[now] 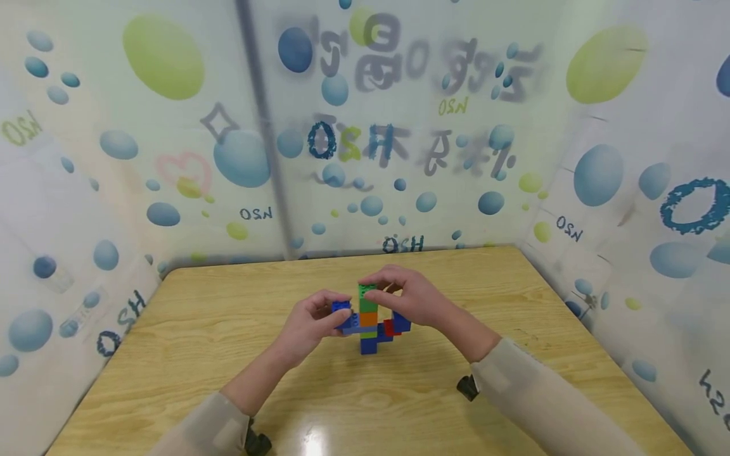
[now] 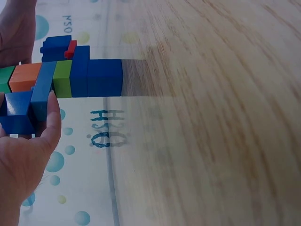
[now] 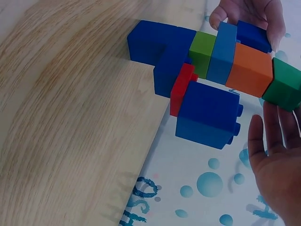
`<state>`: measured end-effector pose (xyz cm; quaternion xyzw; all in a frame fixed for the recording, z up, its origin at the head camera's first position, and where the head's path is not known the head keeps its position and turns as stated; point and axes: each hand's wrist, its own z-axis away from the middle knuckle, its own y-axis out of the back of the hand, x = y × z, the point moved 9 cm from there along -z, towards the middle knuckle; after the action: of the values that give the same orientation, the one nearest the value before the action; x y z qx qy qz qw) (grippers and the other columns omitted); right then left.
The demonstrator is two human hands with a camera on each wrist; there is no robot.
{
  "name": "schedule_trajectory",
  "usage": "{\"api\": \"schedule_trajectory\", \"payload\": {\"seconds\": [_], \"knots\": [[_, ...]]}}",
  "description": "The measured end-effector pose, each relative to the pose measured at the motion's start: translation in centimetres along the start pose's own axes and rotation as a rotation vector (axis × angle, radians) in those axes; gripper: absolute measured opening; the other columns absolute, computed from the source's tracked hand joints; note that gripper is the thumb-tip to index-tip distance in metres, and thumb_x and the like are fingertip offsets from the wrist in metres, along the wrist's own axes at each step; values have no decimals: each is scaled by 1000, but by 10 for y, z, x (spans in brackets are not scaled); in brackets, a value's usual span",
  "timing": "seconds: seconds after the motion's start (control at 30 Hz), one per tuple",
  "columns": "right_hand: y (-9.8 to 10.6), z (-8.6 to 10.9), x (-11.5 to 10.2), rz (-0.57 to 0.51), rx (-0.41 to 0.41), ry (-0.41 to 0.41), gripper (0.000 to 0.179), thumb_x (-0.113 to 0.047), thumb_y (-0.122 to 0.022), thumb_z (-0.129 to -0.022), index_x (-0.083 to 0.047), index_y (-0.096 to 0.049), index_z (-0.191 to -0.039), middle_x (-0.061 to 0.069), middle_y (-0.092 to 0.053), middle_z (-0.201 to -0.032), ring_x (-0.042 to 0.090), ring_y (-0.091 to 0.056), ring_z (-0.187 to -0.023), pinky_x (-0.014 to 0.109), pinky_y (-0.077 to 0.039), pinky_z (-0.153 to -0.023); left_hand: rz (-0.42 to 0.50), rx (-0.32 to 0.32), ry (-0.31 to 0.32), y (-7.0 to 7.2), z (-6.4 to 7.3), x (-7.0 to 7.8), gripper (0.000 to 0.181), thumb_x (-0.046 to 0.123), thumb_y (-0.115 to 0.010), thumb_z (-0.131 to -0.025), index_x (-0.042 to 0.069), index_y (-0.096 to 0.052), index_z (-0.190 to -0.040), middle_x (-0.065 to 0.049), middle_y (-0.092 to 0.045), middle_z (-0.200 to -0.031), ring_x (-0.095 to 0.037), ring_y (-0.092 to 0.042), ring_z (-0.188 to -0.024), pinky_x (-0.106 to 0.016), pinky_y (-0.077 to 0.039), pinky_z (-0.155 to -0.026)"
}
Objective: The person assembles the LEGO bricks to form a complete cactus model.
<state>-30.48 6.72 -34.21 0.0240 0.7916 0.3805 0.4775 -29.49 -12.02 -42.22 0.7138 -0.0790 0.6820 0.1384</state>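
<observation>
A toy building-block tower stands upright on the table, its blue bottom brick (image 1: 368, 347) on the wood. Above come a lime brick (image 2: 62, 79), a lighter blue brick (image 2: 43, 92) jutting left, an orange brick (image 3: 250, 69) and a green brick (image 1: 367, 305) on top. My left hand (image 1: 305, 329) pinches the dark blue brick (image 2: 18, 113) on the left arm, one finger along the lighter blue brick. At the top, my right hand (image 1: 415, 297) has thumb and fingers around the green brick. Right of the tower, a red brick (image 3: 182, 89) and another blue brick (image 3: 207, 114) form a side arm.
The wooden table (image 1: 217, 316) reaches back to a printed curtain (image 1: 365, 190) with blue and green spots, which also closes off both sides. A black device (image 1: 469, 387) shows under the right sleeve, and another black device (image 1: 258, 441) by the left sleeve.
</observation>
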Motion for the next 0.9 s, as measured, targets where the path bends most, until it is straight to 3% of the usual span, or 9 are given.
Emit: {"api": "schedule_trajectory", "payload": {"seconds": [0.9], "knots": [[-7, -2, 1, -66, -31, 6, 26, -19, -67, -111, -11, -72, -135, 7, -69, -126, 15, -68, -104, 50, -59, -103, -11, 3, -6, 0, 0, 0, 34, 23, -75, -107, 9, -70, -138, -12, -68, -126, -25, -69, -109, -36, -69, -88]]}}
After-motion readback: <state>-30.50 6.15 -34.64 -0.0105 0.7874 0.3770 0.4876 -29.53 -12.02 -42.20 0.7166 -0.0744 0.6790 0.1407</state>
